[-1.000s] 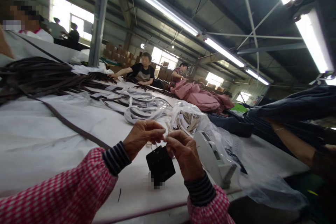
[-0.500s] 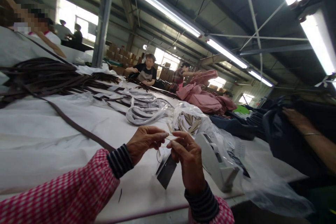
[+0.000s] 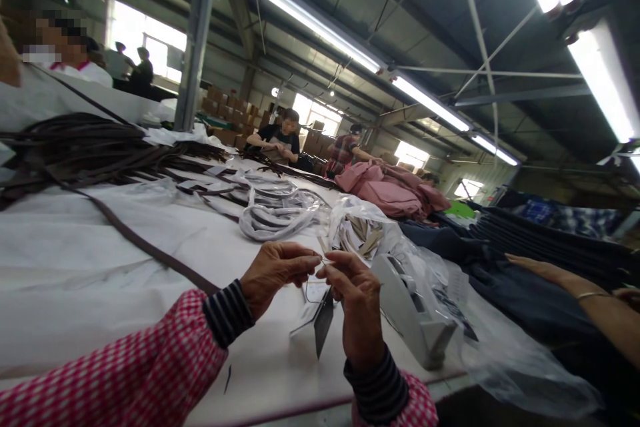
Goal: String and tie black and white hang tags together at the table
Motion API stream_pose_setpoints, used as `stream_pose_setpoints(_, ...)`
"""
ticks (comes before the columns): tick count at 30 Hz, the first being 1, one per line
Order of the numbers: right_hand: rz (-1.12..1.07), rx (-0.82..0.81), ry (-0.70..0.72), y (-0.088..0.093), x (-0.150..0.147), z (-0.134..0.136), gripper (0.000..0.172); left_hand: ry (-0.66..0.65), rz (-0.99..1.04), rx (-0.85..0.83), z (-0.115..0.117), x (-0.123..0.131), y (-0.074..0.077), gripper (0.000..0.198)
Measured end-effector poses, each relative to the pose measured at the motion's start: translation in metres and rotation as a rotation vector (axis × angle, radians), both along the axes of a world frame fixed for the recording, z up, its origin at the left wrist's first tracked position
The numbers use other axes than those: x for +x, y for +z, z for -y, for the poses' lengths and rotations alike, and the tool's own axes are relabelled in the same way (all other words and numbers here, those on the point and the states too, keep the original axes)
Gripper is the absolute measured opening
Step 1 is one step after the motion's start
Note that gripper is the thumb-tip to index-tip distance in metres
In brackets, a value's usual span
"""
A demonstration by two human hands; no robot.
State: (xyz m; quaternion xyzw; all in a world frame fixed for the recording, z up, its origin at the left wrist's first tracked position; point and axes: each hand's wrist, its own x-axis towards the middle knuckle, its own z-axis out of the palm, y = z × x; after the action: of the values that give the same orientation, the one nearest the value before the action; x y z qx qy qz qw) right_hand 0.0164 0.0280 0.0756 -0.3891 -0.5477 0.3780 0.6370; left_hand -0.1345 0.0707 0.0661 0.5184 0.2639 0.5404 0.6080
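Lying far left on the white worktop (image 3: 75, 260) is a pile of dark straps (image 3: 85, 147). Nearer, the left hand (image 3: 273, 273) pinches a thin string between thumb and forefinger, fingers closed. Touching it, the right hand (image 3: 355, 303) pinches the same string, from which a dark hang tag (image 3: 323, 321) dangles edge-on above the worktop. Just right stands a grey tape dispenser (image 3: 415, 317).

the hang tag (image 3: 323, 322) looks like stiff dark card, matt. the surface (image 3: 75, 260) is covered in white cloth — smooth, softly creased. the tape dispenser (image 3: 413, 310) is pale matt plastic, and the bags (image 3: 500, 353) beside it are thin glossy film — crinkled.
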Motion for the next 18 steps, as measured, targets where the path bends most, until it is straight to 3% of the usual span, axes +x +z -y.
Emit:
stream_pose_setpoints(6,0.167,0.056,-0.032,0.000,-0.001,0.003,0.016,0.024,-0.033,0.053,0.000,0.001,0.003,0.030)
stream_pose_setpoints(18,0.369,0.058,-0.083,0.000,0.007,0.010,0.018,0.001,0.020,-0.006,0.005,-0.001,0.011,0.031)
